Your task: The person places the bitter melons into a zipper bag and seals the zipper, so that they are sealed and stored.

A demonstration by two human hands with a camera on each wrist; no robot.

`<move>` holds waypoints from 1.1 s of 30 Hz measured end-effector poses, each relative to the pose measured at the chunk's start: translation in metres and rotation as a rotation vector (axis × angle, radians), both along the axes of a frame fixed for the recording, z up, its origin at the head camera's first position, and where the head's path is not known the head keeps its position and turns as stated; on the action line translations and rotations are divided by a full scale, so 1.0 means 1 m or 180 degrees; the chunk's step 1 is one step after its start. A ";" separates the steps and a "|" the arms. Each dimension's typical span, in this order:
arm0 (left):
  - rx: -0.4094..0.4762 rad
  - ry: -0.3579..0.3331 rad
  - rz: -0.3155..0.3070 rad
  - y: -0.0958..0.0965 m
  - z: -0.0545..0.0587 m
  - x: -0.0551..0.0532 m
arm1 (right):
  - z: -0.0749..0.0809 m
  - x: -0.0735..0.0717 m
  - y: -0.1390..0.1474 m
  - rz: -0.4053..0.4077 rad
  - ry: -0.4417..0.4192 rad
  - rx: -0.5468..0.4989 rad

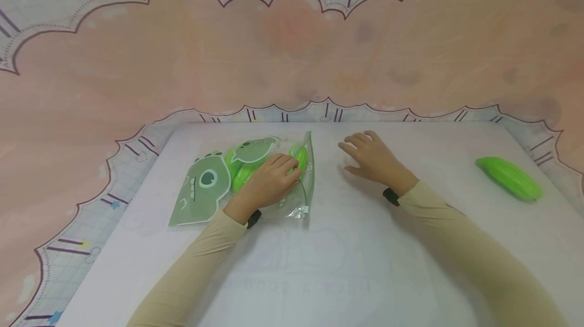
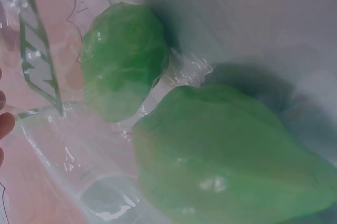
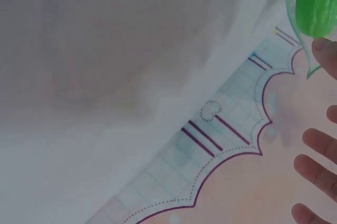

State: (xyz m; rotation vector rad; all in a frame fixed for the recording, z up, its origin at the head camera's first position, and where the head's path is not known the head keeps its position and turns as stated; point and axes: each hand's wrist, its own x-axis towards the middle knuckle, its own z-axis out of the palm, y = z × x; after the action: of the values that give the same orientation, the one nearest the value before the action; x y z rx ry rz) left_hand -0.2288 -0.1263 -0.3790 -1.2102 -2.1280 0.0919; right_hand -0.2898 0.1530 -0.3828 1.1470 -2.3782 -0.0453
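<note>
A clear slider bag [image 1: 278,210] printed with green dinosaurs lies flat, its mouth to the right. My left hand [image 1: 269,180] is over it, pinching the film's upper edge at the parted mouth. Several glossy green vegetable-like pieces [image 1: 244,175] show through the plastic; in the left wrist view, a rounded green piece [image 2: 124,60] and a larger tapered piece [image 2: 226,155] appear behind the film. To the right of the mouth, my right hand [image 1: 371,157] hovers with fingers spread, holding nothing. In the right wrist view, its thumb [image 3: 325,55] overlaps a green piece [image 3: 316,5].
Far right on the white tabletop [image 1: 319,256] lies another long, ridged green piece [image 1: 508,179]. The bag's white slider [image 1: 305,210] sits at the near end of its mouth. A peach-coloured patterned cloth [image 1: 292,63] rises behind the table.
</note>
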 end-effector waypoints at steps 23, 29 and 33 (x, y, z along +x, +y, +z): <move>-0.0015 0.0007 0.0012 0.000 -0.003 -0.001 | 0.013 0.014 0.061 -0.0440 0.0007 -0.0205; 0.0027 0.0020 -0.0018 -0.001 -0.003 -0.001 | 0.017 0.019 0.081 -0.0531 0.0057 -0.0288; 0.0043 0.0011 -0.0022 -0.001 -0.004 -0.002 | 0.019 0.023 0.094 -0.0645 0.0079 -0.0338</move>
State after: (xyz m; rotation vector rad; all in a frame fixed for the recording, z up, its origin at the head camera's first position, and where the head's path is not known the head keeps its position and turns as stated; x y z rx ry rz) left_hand -0.2306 -0.1268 -0.3828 -1.2087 -2.1181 0.0762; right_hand -0.2667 0.2469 -0.3640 0.8495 -2.4352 -0.0014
